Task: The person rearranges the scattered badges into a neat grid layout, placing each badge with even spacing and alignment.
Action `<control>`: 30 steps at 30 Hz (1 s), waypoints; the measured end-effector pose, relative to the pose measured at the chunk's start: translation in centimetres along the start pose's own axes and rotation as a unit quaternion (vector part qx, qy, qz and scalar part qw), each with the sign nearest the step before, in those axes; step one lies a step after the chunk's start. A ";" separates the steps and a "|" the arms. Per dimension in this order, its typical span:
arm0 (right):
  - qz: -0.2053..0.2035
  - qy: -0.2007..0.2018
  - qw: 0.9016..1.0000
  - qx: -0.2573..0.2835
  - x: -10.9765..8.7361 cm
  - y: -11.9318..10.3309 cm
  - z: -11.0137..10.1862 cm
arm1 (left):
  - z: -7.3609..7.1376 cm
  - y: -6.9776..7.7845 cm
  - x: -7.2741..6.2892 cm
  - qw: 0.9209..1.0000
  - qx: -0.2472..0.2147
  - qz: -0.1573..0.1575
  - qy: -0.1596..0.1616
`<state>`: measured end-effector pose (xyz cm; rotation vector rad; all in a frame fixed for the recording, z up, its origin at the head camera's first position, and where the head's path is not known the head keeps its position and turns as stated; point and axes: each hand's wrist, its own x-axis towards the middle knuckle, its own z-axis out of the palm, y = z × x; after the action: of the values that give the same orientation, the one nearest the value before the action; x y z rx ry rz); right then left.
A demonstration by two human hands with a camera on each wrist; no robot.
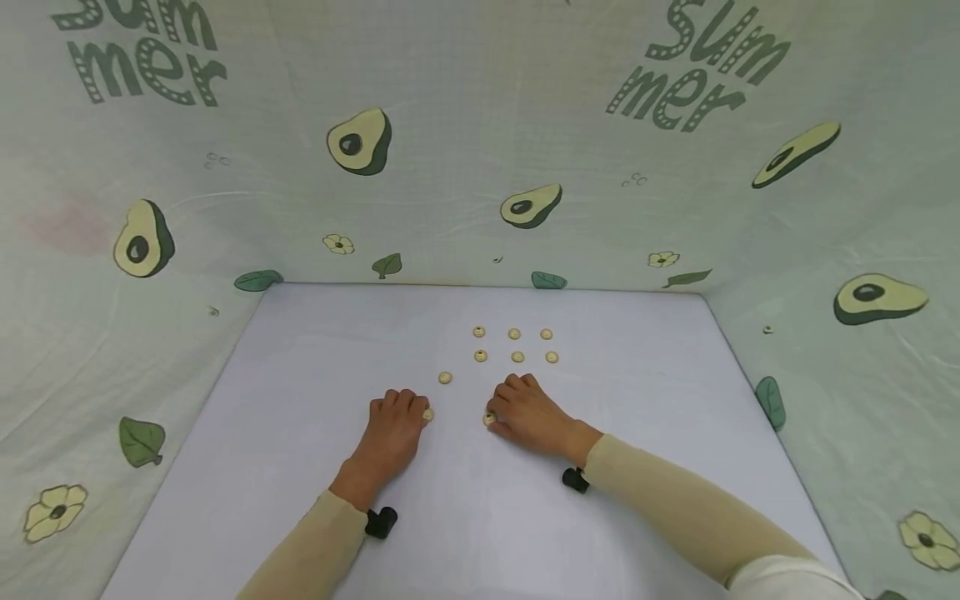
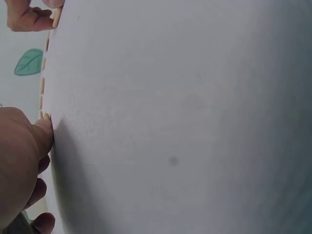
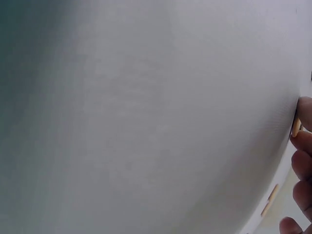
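Note:
My left hand (image 1: 392, 429) pinches a small round pale wooden disc (image 1: 428, 414) at its fingertips, low over the white table. To its right, my right hand (image 1: 531, 417) holds a similar disc (image 1: 489, 419), which has a dark mark on it, between thumb and fingers. In the right wrist view this disc (image 3: 296, 126) appears edge-on, close to the tabletop. A single loose disc (image 1: 446, 377) lies just beyond the left hand. Farther back, more discs (image 1: 517, 357) lie flat in two rows of three.
The white table (image 1: 300, 350) meets a cloth backdrop (image 1: 450, 167) printed with avocados, leaves and lettering at its back and sides. A small black device (image 1: 382, 522) is strapped at the left wrist, another black device (image 1: 575, 480) at the right.

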<state>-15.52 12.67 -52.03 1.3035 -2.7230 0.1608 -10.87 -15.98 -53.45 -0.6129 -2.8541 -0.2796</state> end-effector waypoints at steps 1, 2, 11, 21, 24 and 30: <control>0.000 -0.002 1.000 -0.007 0.0 0.1 0.0 | 0.0 0.0 0.0 1.000 0.001 0.002 0.003; 0.001 -0.003 1.000 -0.010 0.0 0.1 0.1 | 0.1 0.0 0.0 1.000 0.002 0.003 0.003; -0.010 0.019 1.000 0.010 -0.1 0.3 0.1 | 0.5 0.0 0.1 1.000 0.008 0.000 -0.002; -0.021 0.037 0.998 -0.047 0.7 0.6 0.0 | 0.2 0.0 0.3 1.000 0.008 -0.012 -0.023; -0.007 0.032 0.998 -0.054 0.7 0.9 -0.4 | 0.3 0.0 0.2 0.999 0.009 -0.014 -0.028; 0.048 0.029 0.998 -0.039 -0.4 2.7 -1.1 | 0.5 0.0 0.1 0.999 0.006 -0.018 -0.028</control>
<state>-17.31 14.85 -51.18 1.1309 -2.7142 0.0990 -11.05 -15.84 -53.87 -0.5760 -2.9206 -0.2543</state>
